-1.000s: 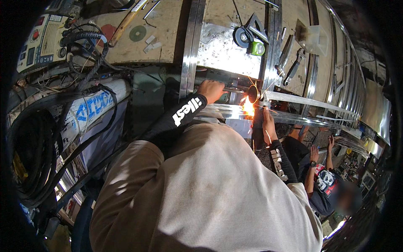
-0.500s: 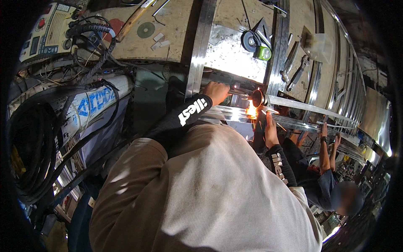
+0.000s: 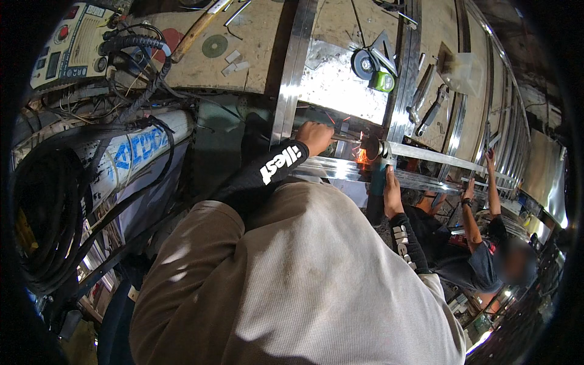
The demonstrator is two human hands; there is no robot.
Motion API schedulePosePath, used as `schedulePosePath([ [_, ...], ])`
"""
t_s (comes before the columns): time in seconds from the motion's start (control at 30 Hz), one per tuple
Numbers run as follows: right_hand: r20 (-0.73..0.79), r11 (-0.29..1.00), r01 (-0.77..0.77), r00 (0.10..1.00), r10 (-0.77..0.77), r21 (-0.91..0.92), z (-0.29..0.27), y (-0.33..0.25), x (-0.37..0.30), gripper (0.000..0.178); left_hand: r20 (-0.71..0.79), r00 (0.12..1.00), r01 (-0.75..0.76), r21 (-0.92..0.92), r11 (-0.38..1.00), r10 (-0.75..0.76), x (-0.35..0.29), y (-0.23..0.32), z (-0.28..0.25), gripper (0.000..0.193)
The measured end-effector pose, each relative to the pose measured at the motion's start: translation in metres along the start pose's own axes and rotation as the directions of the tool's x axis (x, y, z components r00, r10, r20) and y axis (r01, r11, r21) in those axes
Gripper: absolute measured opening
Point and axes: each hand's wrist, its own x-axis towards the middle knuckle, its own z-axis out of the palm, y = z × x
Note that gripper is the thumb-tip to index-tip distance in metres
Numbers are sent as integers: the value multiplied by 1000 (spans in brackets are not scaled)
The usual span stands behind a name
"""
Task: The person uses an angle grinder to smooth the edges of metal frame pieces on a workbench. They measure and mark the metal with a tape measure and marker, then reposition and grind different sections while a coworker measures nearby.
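Note:
My right hand (image 3: 392, 190) is wrapped round the teal body of an angle grinder (image 3: 378, 180), whose head points away from me. Orange sparks (image 3: 363, 156) come off beside its disc, low over the shiny metal profile (image 3: 331, 167) in front of my torso. My left hand (image 3: 314, 138) is closed, knuckles up, around a thin dark metal bar (image 3: 344, 137) that runs right toward the grinder head. What lies under the left fingers is hidden, and the exact contact between disc and metal is hard to make out.
Beyond my hands, a green tape measure (image 3: 382, 81) and a dark round disc (image 3: 363, 63) lie on a bright metal sheet. Locking pliers (image 3: 433, 111) rest farther right. A co-worker (image 3: 471, 261) reaches to the metal frame at right. Coiled black cables (image 3: 55, 201) hang at left.
The grinder has turned in my right hand, showing its head at another angle, and the sparks have shrunk. My left hand stays nearly still. The co-worker has shifted right, one hand reaching farther up.

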Motion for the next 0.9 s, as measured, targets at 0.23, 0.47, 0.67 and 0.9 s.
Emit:
schedulePosePath([
  [0.23,-19,1000,-27,999,27,0,-2,1,1,65,107,993,61,-55,997,-55,2,0,1,34],
  [0.47,-15,1000,-19,1000,19,5,1,-3,-1,64,118,991,64,-59,996,-56,1,1,-5,34],
  [0.67,-5,998,-49,999,49,-29,-9,7,6,67,125,991,54,-63,997,-46,1,2,-12,33],
  [0.9,-36,999,28,999,-30,-38,-13,18,15,69,146,987,70,-65,995,-60,0,4,-15,34],
])
